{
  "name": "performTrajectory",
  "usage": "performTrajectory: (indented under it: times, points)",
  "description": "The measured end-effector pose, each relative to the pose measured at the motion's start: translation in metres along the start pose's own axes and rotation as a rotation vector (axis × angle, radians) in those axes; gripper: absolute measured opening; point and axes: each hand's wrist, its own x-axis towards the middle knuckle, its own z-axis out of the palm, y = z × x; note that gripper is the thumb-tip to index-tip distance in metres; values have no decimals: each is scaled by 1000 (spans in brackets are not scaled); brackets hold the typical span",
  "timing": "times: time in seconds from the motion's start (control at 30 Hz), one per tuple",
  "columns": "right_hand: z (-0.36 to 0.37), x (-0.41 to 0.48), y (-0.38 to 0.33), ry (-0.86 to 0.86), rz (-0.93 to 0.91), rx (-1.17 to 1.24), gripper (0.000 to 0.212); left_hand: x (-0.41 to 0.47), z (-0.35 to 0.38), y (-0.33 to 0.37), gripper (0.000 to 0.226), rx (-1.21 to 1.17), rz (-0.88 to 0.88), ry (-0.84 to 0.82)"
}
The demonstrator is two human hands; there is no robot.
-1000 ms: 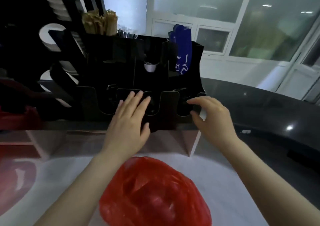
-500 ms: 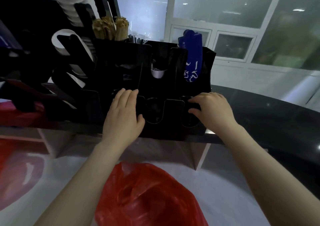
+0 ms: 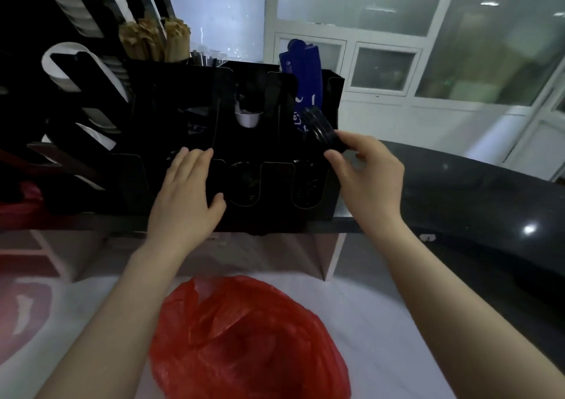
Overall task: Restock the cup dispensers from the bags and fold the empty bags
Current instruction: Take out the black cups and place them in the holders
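Note:
A black dispenser organiser (image 3: 244,99) stands on a counter ledge in front of me, with slots of black lids along its front. My left hand (image 3: 186,197) lies flat with straight fingers against the front of the left slot. My right hand (image 3: 367,178) is raised beside the organiser's right end and pinches a small stack of black lids (image 3: 321,128) between thumb and fingers. A crumpled red plastic bag (image 3: 247,340) lies on the white surface below my arms. White paper cups (image 3: 88,71) sit in tilted dispenser tubes at the left.
Brown wrapped stirrers (image 3: 156,42) and a blue packet (image 3: 301,71) stand in the organiser's top compartments, with a small white cup (image 3: 248,119) in the middle one. A dark curved counter (image 3: 477,197) runs to the right. Another red bag (image 3: 21,200) lies at the far left.
My right hand has lifted away from the right front slot, now holding black lids up beside the organiser. My left hand stayed on the organiser's front, shifting slightly left.

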Motion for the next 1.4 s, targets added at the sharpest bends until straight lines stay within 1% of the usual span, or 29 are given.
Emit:
performTrajectory:
  times: [0.13, 0.23, 0.33, 0.4, 0.53, 0.63, 0.73, 0.8, 0.93, 1.07, 1.17, 1.23, 1.3, 1.4]
  points:
    - [-11, -17, -14, -16, 58, 104, 30, -10, -9, -5, 65, -79, 33, -39]
    - [-14, -33, -21, -55, 112, 128, 30, -33, -14, -14, 58, -185, -3, -8]
    - [-11, -51, -31, -126, 172, 193, 28, -58, -19, -29, 58, -190, -43, -26]
    - [-6, -61, -41, -194, 158, 227, 28, -70, -24, -41, 60, -178, -42, -43]
    - [17, -79, -71, -339, 99, 259, 34, -84, -44, -73, 62, -171, -41, -35]
    - [49, -90, -102, -451, 69, 284, 32, -95, -69, -105, 63, -174, -84, -21]
    - [93, -98, -145, -509, 36, 326, 29, -105, -103, -147, 64, -141, -108, -21]
    - [126, -106, -175, -507, 14, 331, 23, -108, -125, -177, 64, -109, -123, -11]
    - [189, -118, -232, -455, -63, 253, 30, -102, -165, -233, 66, -52, -116, 17]
    - [230, -118, -267, -374, -51, 276, 32, -87, -188, -277, 68, -1, -58, -11]
    - [256, -119, -285, -384, -54, 270, 32, -72, -194, -304, 68, 36, -14, -49]
    - [274, -119, -293, -370, -78, 179, 34, -61, -193, -317, 67, 42, 16, -66]
    - [291, -117, -298, -313, -100, 66, 35, -47, -191, -323, 68, 43, 48, -82]
    - [316, -114, -308, -276, -129, -62, 36, -28, -184, -332, 78, 93, 80, -142]
